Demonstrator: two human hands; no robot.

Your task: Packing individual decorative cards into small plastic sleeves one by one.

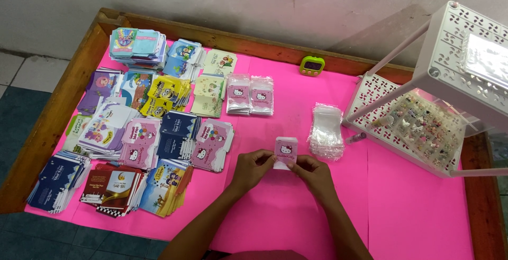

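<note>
Both my hands hold a small pink card [286, 150] with a cartoon cat picture, upright over the pink table cover [413, 212]. My left hand [253, 167] pinches its left lower edge. My right hand [313, 172] pinches its right lower edge. A pile of clear plastic sleeves [326, 131] lies just right of the card. Two stacks of bagged pink cards [250, 95] sit behind it.
Many stacks of colourful printed envelopes [143, 127] cover the left half of the table. A white perforated plastic shelf rack [423, 106] with a tray of small trinkets stands at right. A small green timer [312, 65] rests by the wooden back rim [254, 42].
</note>
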